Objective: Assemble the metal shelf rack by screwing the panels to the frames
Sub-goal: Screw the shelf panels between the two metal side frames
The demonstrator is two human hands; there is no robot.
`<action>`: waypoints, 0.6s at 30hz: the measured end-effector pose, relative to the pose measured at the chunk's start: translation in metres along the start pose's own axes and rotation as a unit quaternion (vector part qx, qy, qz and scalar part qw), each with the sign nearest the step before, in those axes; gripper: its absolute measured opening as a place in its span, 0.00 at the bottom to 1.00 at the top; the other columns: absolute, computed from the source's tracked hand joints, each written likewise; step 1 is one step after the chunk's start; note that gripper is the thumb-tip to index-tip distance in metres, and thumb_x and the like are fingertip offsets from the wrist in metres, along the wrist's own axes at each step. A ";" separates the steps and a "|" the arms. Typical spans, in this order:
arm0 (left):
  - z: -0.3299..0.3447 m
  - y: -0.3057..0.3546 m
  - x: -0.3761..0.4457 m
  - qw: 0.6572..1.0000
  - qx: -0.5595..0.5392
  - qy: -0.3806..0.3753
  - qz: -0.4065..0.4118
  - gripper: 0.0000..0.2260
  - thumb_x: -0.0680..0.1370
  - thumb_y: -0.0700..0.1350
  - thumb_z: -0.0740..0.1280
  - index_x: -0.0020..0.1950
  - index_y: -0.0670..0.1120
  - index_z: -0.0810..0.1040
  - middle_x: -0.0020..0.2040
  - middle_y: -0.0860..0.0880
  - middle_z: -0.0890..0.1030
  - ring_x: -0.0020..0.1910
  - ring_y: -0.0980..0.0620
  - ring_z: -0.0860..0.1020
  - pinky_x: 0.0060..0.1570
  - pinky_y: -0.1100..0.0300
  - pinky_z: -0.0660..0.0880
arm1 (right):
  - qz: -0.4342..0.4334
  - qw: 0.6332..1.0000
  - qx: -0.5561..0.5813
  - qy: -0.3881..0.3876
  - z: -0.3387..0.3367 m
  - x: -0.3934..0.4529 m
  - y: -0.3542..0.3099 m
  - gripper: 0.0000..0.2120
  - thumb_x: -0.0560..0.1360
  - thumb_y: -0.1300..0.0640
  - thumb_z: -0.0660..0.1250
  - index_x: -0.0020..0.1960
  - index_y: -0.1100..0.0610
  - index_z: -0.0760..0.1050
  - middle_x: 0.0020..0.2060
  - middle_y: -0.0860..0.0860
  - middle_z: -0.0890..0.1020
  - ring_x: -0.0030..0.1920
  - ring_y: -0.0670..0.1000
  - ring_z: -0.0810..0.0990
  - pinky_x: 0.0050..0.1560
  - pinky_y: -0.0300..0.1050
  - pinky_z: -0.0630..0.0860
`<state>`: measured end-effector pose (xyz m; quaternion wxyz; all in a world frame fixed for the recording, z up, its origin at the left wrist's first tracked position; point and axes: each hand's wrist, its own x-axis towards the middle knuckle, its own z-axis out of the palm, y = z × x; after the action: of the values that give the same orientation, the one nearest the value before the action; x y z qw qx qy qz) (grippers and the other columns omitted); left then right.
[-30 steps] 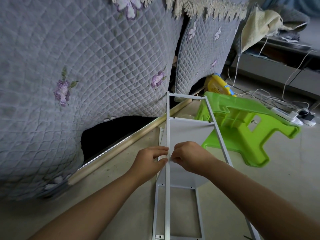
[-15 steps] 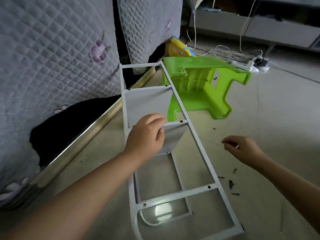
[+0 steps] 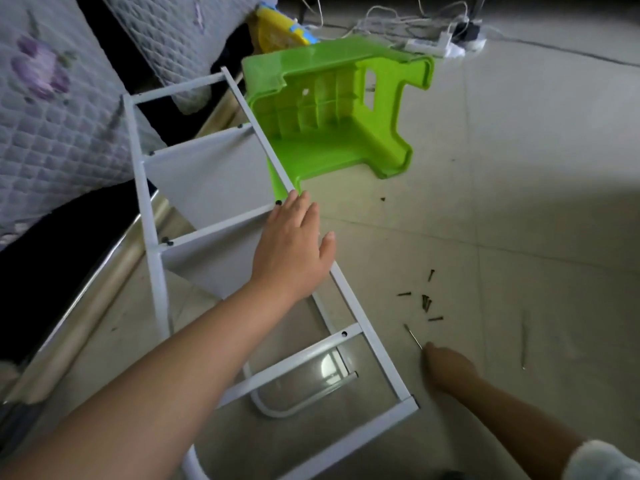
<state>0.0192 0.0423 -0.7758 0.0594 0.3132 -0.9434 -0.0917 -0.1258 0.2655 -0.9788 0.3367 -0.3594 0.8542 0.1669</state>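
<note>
The white metal rack frame [image 3: 151, 216] lies on the floor beside the bed, with two grey shelf panels [image 3: 211, 174] set between its rails and dark screws at their corners. My left hand [image 3: 294, 247] rests flat on the right rail, fingers straight, just below a screw head [image 3: 278, 202]. Several loose dark screws [image 3: 425, 301] lie on the floor to the right. My right hand [image 3: 446, 368] is down on the floor below them, in shadow, its fingertips at the end of a thin metal shaft [image 3: 413, 336]. Its grip is hidden.
A green plastic stool [image 3: 332, 109] lies on its side against the frame's far right rail. The quilted bed cover [image 3: 52, 109] and bed edge run along the left. A power strip and cables [image 3: 436, 43] lie at the back. Another thin rod [image 3: 523, 344] lies further right.
My left hand has moved from the panel to the right rail and lies flat. My right hand has dropped to the floor by the screws. The view has tilted down and right.
</note>
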 end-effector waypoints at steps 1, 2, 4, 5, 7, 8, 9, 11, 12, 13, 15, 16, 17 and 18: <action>0.000 0.000 -0.001 1.000 0.001 0.001 0.000 0.33 0.72 0.53 0.45 0.73 0.38 0.61 0.76 0.41 0.56 0.76 0.46 0.50 0.73 0.56 0.44 | 0.009 1.000 0.009 0.005 0.001 -0.001 -0.001 0.14 0.78 0.61 0.51 0.62 0.60 0.66 0.60 0.56 0.75 0.59 0.56 0.75 0.56 0.46 0.72; 0.001 -0.001 -0.002 1.000 0.002 0.003 -0.001 0.33 0.73 0.53 0.45 0.73 0.37 0.61 0.76 0.41 0.56 0.76 0.46 0.51 0.73 0.56 0.44 | 0.018 1.000 0.023 0.012 0.000 -0.001 -0.003 0.13 0.78 0.61 0.52 0.60 0.60 0.67 0.59 0.56 0.75 0.58 0.55 0.76 0.55 0.45 0.72; 0.001 -0.001 -0.002 1.000 -0.002 0.007 0.001 0.33 0.73 0.53 0.45 0.73 0.37 0.61 0.76 0.41 0.57 0.76 0.46 0.51 0.73 0.56 0.45 | 0.028 0.996 0.076 0.036 -0.008 -0.001 -0.007 0.11 0.78 0.59 0.55 0.58 0.61 0.69 0.57 0.56 0.76 0.56 0.55 0.77 0.48 0.43 0.71; 0.002 -0.001 -0.002 1.000 -0.003 0.007 0.004 0.33 0.73 0.53 0.45 0.73 0.37 0.61 0.76 0.41 0.57 0.76 0.46 0.51 0.73 0.56 0.45 | 0.027 0.992 0.111 0.054 -0.017 -0.002 -0.010 0.09 0.78 0.59 0.55 0.55 0.61 0.69 0.55 0.57 0.77 0.54 0.56 0.77 0.45 0.42 0.69; -0.001 -0.001 -0.001 1.000 -0.008 -0.003 0.011 0.33 0.73 0.54 0.44 0.74 0.38 0.59 0.76 0.42 0.55 0.76 0.46 0.51 0.72 0.56 0.45 | 0.013 0.975 0.195 0.108 -0.041 -0.009 -0.019 0.04 0.78 0.59 0.55 0.49 0.60 0.66 0.48 0.59 0.76 0.49 0.58 0.76 0.42 0.42 0.65; -0.003 -0.002 -0.001 1.000 -0.015 -0.008 0.015 0.34 0.73 0.55 0.44 0.74 0.39 0.59 0.76 0.42 0.55 0.76 0.47 0.51 0.72 0.56 0.45 | 0.001 0.961 0.242 0.137 -0.054 -0.013 -0.025 0.03 0.78 0.60 0.54 0.47 0.59 0.65 0.44 0.58 0.75 0.46 0.57 0.75 0.42 0.43 0.65; -0.005 -0.003 -0.003 0.999 -0.026 -0.008 0.020 0.35 0.73 0.57 0.43 0.74 0.39 0.59 0.76 0.42 0.56 0.76 0.47 0.51 0.72 0.56 0.46 | -0.020 0.944 0.282 0.170 -0.069 -0.019 -0.032 0.03 0.78 0.60 0.54 0.46 0.59 0.64 0.41 0.56 0.74 0.43 0.56 0.73 0.41 0.43 0.65; -0.011 -0.007 -0.006 0.998 -0.058 0.022 0.032 0.37 0.73 0.60 0.41 0.72 0.37 0.63 0.74 0.39 0.61 0.75 0.44 0.56 0.72 0.53 0.52 | -0.084 0.904 0.344 0.239 -0.100 -0.034 -0.050 0.03 0.79 0.59 0.54 0.50 0.58 0.66 0.35 0.52 0.72 0.38 0.54 0.72 0.38 0.43 0.64; -0.015 -0.012 -0.009 0.996 -0.068 0.042 0.034 0.37 0.72 0.59 0.42 0.70 0.35 0.66 0.72 0.38 0.65 0.73 0.41 0.60 0.71 0.51 0.56 | -0.117 0.878 0.373 0.276 -0.117 -0.044 -0.060 0.05 0.80 0.60 0.54 0.54 0.58 0.66 0.32 0.51 0.71 0.35 0.52 0.71 0.35 0.43 0.63; -0.018 -0.018 -0.012 0.995 -0.069 0.061 0.032 0.35 0.73 0.57 0.45 0.68 0.34 0.68 0.69 0.37 0.68 0.71 0.39 0.63 0.69 0.49 0.60 | -0.148 0.849 0.399 0.315 -0.135 -0.056 -0.070 0.07 0.79 0.60 0.55 0.56 0.59 0.66 0.30 0.50 0.70 0.31 0.50 0.70 0.33 0.43 0.61; -0.025 -0.034 -0.018 0.993 -0.060 0.096 0.022 0.28 0.74 0.51 0.53 0.63 0.33 0.73 0.63 0.35 0.74 0.65 0.36 0.71 0.63 0.44 0.67 | -0.195 0.792 0.435 0.382 -0.169 -0.081 -0.087 0.06 0.78 0.62 0.59 0.55 0.58 0.67 0.27 0.48 0.69 0.29 0.45 0.69 0.30 0.41 0.60; -0.029 -0.043 -0.023 0.992 -0.055 0.114 0.014 0.24 0.73 0.48 0.56 0.60 0.32 0.75 0.59 0.34 0.76 0.62 0.35 0.74 0.60 0.42 0.69 | -0.215 0.769 0.449 0.402 -0.183 -0.091 -0.095 0.04 0.77 0.62 0.61 0.51 0.57 0.68 0.28 0.47 0.69 0.29 0.42 0.69 0.29 0.37 0.63; -0.034 -0.054 -0.029 0.990 -0.050 0.131 0.002 0.23 0.72 0.47 0.57 0.58 0.32 0.76 0.57 0.34 0.78 0.59 0.35 0.76 0.57 0.42 0.71 | -0.237 0.745 0.461 0.420 -0.197 -0.101 -0.104 0.03 0.76 0.61 0.63 0.46 0.56 0.68 0.28 0.44 0.70 0.29 0.41 0.71 0.30 0.32 0.65; -0.037 -0.065 -0.036 0.989 -0.047 0.143 -0.009 0.22 0.72 0.46 0.57 0.56 0.32 0.77 0.55 0.34 0.79 0.57 0.35 0.77 0.57 0.45 0.73 | -0.259 0.722 0.468 0.439 -0.208 -0.109 -0.114 0.07 0.75 0.61 0.65 0.41 0.53 0.68 0.27 0.42 0.71 0.29 0.39 0.73 0.31 0.28 0.66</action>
<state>0.0920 0.0083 -0.7553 0.2075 0.3282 -0.9170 -0.0910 -0.0814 0.1327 -0.7587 0.0798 -0.3961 0.7499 -0.5238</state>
